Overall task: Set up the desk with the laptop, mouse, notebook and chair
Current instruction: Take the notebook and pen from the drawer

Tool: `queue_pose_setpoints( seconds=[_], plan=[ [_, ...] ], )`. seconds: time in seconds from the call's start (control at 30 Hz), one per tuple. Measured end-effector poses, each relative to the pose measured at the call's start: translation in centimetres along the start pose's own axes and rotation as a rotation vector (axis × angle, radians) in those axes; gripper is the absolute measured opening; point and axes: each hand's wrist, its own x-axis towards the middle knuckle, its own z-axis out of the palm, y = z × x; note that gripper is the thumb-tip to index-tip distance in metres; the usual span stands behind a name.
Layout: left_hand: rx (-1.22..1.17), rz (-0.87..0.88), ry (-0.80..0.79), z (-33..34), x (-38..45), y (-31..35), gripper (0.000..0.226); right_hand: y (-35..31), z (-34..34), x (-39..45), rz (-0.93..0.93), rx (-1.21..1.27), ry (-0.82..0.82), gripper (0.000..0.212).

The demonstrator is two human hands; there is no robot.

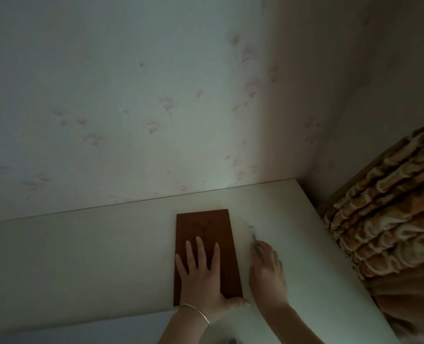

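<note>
A brown notebook (206,234) lies closed on the white desk (81,256), near the right end. My left hand (202,274) rests flat on its cover, fingers spread, a thin bracelet on the wrist. Just right of the notebook my right hand (268,271) grips a slim pen (253,236), whose tip points toward the wall and sits low over the desk. The laptop, mouse and chair are out of view.
The desk backs against a pale wall with faint pink flowers (156,108). A ruffled orange and cream fabric (384,219) hangs beside the desk's right edge. The room is dim.
</note>
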Motion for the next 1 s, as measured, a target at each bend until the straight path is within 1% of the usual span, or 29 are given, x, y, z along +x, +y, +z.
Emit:
queue_pose_setpoints(
  seconds=[0.07, 0.17, 0.23, 0.4, 0.47, 0.57, 0.63, 0.73, 0.83, 0.93, 1.0],
  plan=[
    [0.030, -0.001, -0.055, -0.2, 0.0, 0.2, 0.134, 0.0, 0.1, 0.0, 0.000, -0.007, -0.011, 0.054],
    [0.025, -0.016, -0.030, -0.4, -0.1, 0.3, 0.133, 0.0, -0.1, 0.0, 0.008, -0.016, -0.009, 0.053],
    [-0.001, -0.029, -0.079, 0.2, -0.2, 0.2, 0.133, 0.1, -0.1, -0.1, 0.003, -0.014, -0.003, 0.053],
    [-0.021, -0.019, -0.094, -0.5, -0.5, 0.2, 0.135, 0.2, -1.2, -0.5, -0.026, -0.006, -0.009, 0.051],
    [-0.046, -0.024, -0.105, -0.6, -0.7, -0.1, 0.131, 0.1, -2.3, -0.7, -0.037, 0.006, -0.009, 0.050],
    [-0.109, -0.032, -0.078, -1.9, -2.2, -0.1, 0.115, -0.3, -4.6, -0.8, -0.071, 0.030, 0.009, 0.047],
    [-0.120, -0.024, -0.020, -3.4, -3.6, 0.0, 0.101, -0.9, -6.6, -0.9, -0.108, 0.055, 0.019, 0.044],
    [-0.116, -0.026, 0.121, -6.6, -6.5, 0.1, 0.085, -2.5, -10.5, -1.0, -0.187, 0.090, 0.042, 0.041],
    [-0.187, -0.060, 0.272, -10.2, -10.1, 0.0, 0.079, -4.8, -14.5, -1.6, -0.293, 0.124, 0.069, 0.032],
    [-0.226, -0.085, 0.464, -13.0, -14.4, -1.0, 0.068, -7.8, -18.1, -2.6, -0.407, 0.197, 0.087, 0.036],
    [-0.236, -0.131, 0.532, -14.4, -17.7, -1.9, 0.065, -10.3, -20.0, -3.7, -0.485, 0.249, 0.096, 0.037]
  ],
)
